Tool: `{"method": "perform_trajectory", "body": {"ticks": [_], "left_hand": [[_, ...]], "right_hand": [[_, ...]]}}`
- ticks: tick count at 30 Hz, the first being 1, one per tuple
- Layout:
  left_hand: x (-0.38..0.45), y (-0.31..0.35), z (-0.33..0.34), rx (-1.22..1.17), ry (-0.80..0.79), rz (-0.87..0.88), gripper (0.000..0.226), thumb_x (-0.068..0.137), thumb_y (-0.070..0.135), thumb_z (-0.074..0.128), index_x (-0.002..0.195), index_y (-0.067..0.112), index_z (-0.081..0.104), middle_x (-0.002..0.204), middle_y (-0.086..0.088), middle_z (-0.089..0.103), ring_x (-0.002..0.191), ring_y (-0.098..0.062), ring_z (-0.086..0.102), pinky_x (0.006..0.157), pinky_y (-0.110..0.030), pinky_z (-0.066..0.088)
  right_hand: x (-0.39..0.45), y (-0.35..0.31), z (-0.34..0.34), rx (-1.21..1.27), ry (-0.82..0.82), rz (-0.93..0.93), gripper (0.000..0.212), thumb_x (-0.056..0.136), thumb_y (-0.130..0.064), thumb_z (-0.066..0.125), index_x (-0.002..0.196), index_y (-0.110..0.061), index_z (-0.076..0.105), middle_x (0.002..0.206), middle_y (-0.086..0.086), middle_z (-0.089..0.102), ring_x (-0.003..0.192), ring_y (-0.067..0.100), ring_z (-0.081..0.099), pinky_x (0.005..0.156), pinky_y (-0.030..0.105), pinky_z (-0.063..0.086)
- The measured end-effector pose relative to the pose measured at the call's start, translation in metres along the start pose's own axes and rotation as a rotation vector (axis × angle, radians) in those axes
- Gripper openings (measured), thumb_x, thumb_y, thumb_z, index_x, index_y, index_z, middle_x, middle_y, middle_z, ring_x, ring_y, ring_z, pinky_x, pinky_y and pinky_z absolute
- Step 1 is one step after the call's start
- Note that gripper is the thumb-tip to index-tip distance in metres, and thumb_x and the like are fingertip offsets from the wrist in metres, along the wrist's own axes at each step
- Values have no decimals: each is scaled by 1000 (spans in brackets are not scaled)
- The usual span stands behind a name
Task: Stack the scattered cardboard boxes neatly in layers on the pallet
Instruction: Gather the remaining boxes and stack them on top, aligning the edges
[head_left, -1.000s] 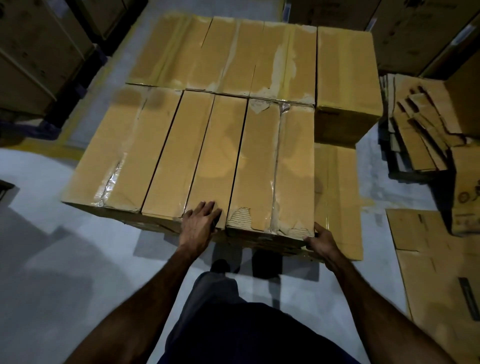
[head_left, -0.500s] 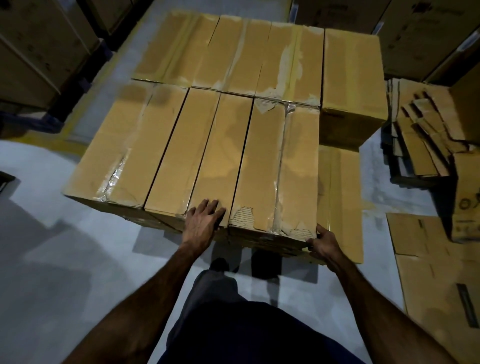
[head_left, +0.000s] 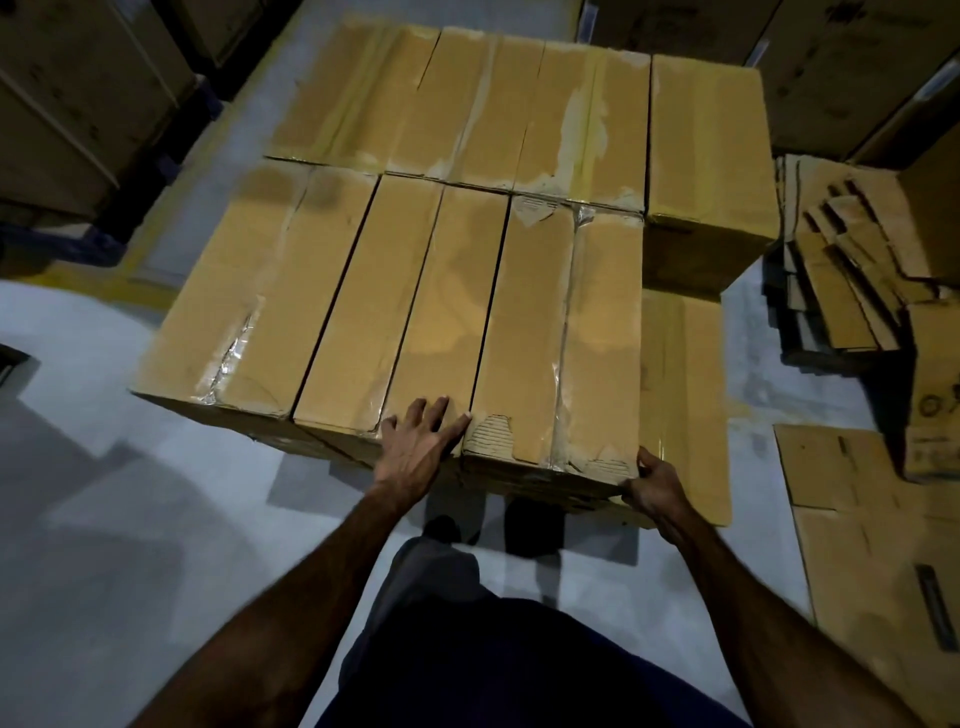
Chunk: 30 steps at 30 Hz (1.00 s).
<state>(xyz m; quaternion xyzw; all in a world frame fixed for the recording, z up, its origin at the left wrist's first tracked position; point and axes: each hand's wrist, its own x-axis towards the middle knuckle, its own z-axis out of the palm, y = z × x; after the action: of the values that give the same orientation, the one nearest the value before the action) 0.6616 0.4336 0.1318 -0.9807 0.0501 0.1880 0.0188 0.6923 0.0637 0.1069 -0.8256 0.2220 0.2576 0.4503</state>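
A stack of taped cardboard boxes fills the middle of the view, several long boxes side by side in two rows. The nearest right box (head_left: 566, 338) has a torn near edge. My left hand (head_left: 418, 444) lies flat, fingers spread, on the near end of the middle box (head_left: 410, 301), beside the gap between the two. My right hand (head_left: 652, 486) grips the near right corner of the torn box, thumb on top. A lower box (head_left: 685, 395) shows to the right, one layer down. The pallet itself is hidden under the boxes.
Flattened cartons (head_left: 852, 270) lie piled at the right, with more flat cardboard (head_left: 872, 530) on the floor near my right arm. Tall stacked boxes (head_left: 78, 104) stand at the far left and back right. Grey floor (head_left: 130, 519) stretches to my left.
The view has drawn a little closer to the stack. Both hands stay on the near edge of the boxes, almost where they were.
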Motion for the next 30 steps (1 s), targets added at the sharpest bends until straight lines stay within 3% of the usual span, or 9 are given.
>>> {"method": "perform_trajectory", "body": {"ticks": [3,6,8,10,12,15,20,27,30], "left_hand": [[6,-6,1,23,12,39,99,89,27,77,160,48,11,171,-6,11,149,-36,23,103,-63,41],[21,-15,-2,-14,-1,89,99,86,59,72,162,44,10,173,-5,7,150,-37,22,105,-65,39],[34,-18,-6,-106,-32,126,108,78,87,54,166,40,10,176,-3,2,157,-34,11,115,-64,29],[47,-18,-11,-207,-58,144,114,76,98,32,168,36,8,177,0,-6,162,-29,-3,125,-63,14],[61,-18,-16,-263,-55,155,109,83,95,26,169,32,7,176,1,-10,162,-25,-8,128,-62,4],[89,-21,-21,-265,-43,169,98,95,85,27,169,25,5,176,0,-9,163,-24,-7,128,-59,2],[145,-27,-39,-284,-43,199,94,102,74,31,169,15,0,176,-5,-9,163,-26,-5,130,-55,3],[228,-22,-70,-347,-23,195,92,106,63,40,168,6,2,176,-12,-6,163,-29,-3,129,-51,3],[262,-19,-76,-369,28,158,90,107,57,42,167,4,1,175,-14,-8,162,-29,-5,129,-47,0]], "right_hand": [[-5,-4,0,-2,3,-6,60,87,12,68,137,-19,64,116,3,76,91,23,70,64,28,50],[-7,-7,-1,0,3,18,63,89,13,63,138,-25,60,107,3,74,69,20,64,58,33,50],[-9,-13,-2,2,-2,30,66,87,10,62,138,-32,60,110,-1,75,78,33,71,60,42,55],[-9,-19,-3,3,-7,40,67,83,8,63,137,-32,61,113,-1,75,91,31,71,62,36,55],[-4,-22,-2,11,1,54,64,81,4,64,137,-27,62,114,1,75,95,26,68,69,34,55],[4,-30,-2,24,40,62,60,84,-4,66,139,-28,63,117,-1,75,103,27,69,88,45,60],[25,-68,-6,6,110,50,47,92,-6,68,135,-24,64,122,-3,71,108,26,65,89,38,51],[94,-105,-16,3,121,76,36,92,-13,66,128,-18,62,115,7,71,105,34,67,94,47,56],[129,-129,-19,19,147,28,35,97,-12,64,132,-14,62,118,8,71,107,33,66,94,44,54]]}}
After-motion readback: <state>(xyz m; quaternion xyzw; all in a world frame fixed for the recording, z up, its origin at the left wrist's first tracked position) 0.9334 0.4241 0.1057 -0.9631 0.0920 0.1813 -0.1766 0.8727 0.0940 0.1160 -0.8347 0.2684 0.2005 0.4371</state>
